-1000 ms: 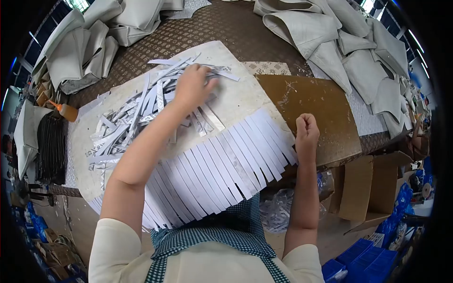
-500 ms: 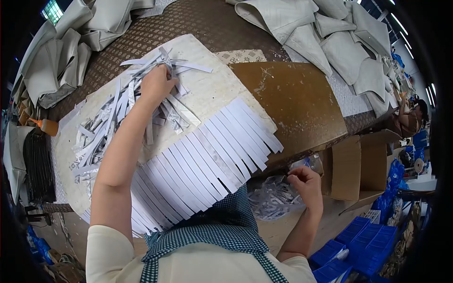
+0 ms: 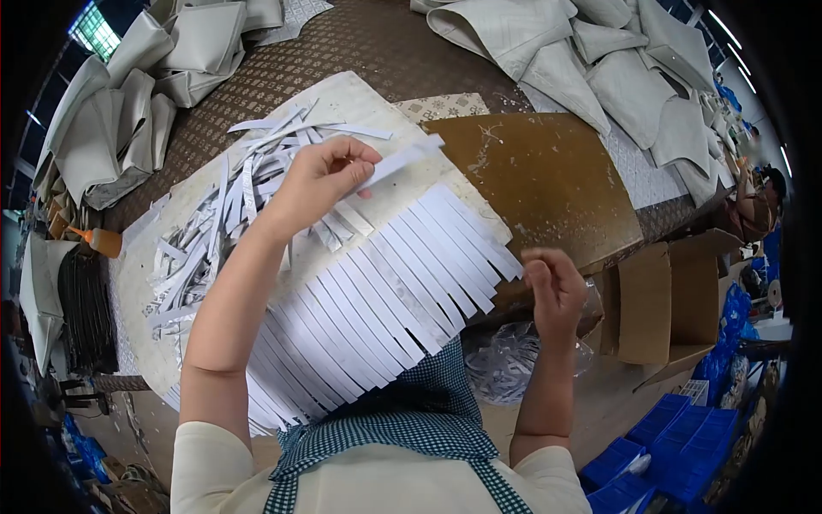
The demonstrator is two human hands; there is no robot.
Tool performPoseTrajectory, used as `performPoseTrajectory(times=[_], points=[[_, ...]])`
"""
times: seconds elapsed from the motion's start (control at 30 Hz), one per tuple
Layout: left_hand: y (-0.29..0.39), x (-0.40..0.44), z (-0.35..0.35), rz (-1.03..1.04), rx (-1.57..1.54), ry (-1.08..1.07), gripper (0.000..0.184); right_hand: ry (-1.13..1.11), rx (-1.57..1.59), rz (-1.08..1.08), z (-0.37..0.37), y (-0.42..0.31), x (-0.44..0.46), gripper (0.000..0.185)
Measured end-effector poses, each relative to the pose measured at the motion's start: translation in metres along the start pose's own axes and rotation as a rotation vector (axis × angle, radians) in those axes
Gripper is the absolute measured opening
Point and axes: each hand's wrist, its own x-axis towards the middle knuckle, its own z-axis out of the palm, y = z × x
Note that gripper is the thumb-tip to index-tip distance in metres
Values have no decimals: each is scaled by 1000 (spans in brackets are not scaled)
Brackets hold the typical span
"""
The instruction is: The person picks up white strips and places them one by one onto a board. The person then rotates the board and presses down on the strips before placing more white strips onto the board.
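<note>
Head view: the white strip (image 3: 407,159) I am watching is now clear of the heap, pinched between the thumb and fingers of the left hand (image 3: 324,178); half a second ago that hand was down among the loose strips (image 3: 224,214). I take this to mean one piece has been singled out from the tangle. It projects from the fingertips towards the upper right, its blurred far end over the edge of the pale board (image 3: 344,91), near the brown board (image 3: 548,176). Below it, the row of strips (image 3: 377,287) lies side by side along the board's near edge. The right hand (image 3: 558,289) has risen from near the plastic bag (image 3: 503,367) to the row's right end, its fingers curled; I cannot tell whether they grip anything or touch the last strip. Farther out I see an orange bottle (image 3: 104,242) on the left, folded grey pieces (image 3: 556,73) across the patterned table covering (image 3: 368,43), and an open cardboard box (image 3: 644,300) beyond the right forearm.
</note>
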Motion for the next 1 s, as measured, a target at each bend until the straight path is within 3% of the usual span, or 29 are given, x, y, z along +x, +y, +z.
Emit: performPoseTrajectory(times=[0.07,0.17,0.27,0.43,0.53,0.7,0.83,1.0], points=[[1,0,16,82,41,-180,13,114,-334,-465,27,-34,30,29],[9,-6,48,203,-24,-302,10,35,-466,-592,41,-59,51,31],[13,-2,51,170,45,-305,9,-183,-505,-370,32,-38,59,25],[-13,28,39,-32,80,-285,10,81,21,-49,35,-14,52,10],[-21,50,57,20,43,-203,11,123,-20,35,31,-5,51,8],[-21,89,76,-61,117,-238,11,183,-119,57,27,5,49,7],[-35,110,83,56,432,-269,13,199,-190,85,26,15,46,10],[-34,119,84,70,551,-324,13,203,-215,99,27,20,45,9]])
